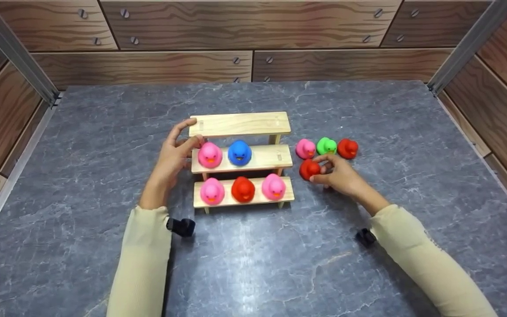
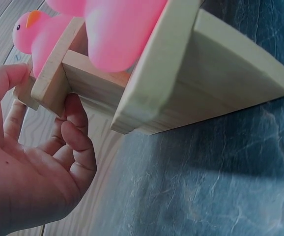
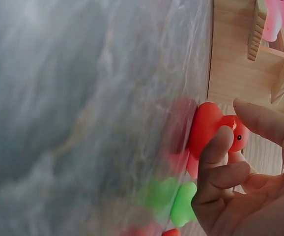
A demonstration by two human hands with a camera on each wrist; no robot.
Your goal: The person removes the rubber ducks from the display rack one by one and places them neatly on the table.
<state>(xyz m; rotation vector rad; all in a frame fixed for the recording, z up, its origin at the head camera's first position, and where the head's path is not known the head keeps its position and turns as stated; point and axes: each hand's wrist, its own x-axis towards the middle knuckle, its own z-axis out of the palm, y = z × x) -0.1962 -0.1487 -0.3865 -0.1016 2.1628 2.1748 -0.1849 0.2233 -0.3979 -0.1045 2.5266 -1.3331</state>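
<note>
A three-step wooden shelf (image 1: 240,124) stands on the grey table. My left hand (image 1: 174,156) grips its left end, fingers at the ends of the top and middle boards (image 2: 51,88). Beside that thumb, a pink rubber duck (image 1: 210,155) sits next to a blue duck (image 1: 240,152) on the middle step. On the bottom step, a red duck (image 1: 243,189) sits between pink ducks (image 1: 212,191). Right of the shelf, my right hand (image 1: 339,175) holds a red rubber duck (image 1: 309,170) between thumb and fingers; it stands on the table in the right wrist view (image 3: 204,129).
Just behind the right hand, a pink duck (image 1: 305,149), a green duck (image 1: 326,146) and another red duck (image 1: 347,149) stand in a row. Wood-patterned walls (image 1: 253,26) enclose the table's back and sides.
</note>
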